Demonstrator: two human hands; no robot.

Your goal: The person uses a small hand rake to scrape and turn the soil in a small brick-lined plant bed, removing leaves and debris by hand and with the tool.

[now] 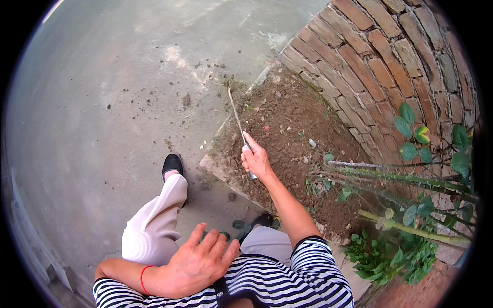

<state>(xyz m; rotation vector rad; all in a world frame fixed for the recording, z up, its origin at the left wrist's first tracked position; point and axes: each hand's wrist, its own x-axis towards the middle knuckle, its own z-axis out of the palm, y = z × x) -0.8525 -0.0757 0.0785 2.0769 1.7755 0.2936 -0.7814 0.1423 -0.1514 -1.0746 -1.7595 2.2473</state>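
Note:
My right hand (255,158) grips the handle of a long, thin metal hand tool (237,115), perhaps a small weeding hook. The shaft reaches forward past the edge of a bed of loose brown soil (285,111). Its bent tip is at a small tuft of weeds (230,81) on the concrete beside the bed. In front of my striped shirt, my left hand (202,254) is held with its back up and its fingers slightly apart. Nothing shows in it, though its palm is hidden.
A brick wall (369,65) bounds the bed on the right. Thorny-looking rose stems (400,177) lean across the soil, with a leafy green plant (389,258) below them. A low concrete border (219,171) edges the soil. Crumbs of earth lie on the concrete ground (96,127).

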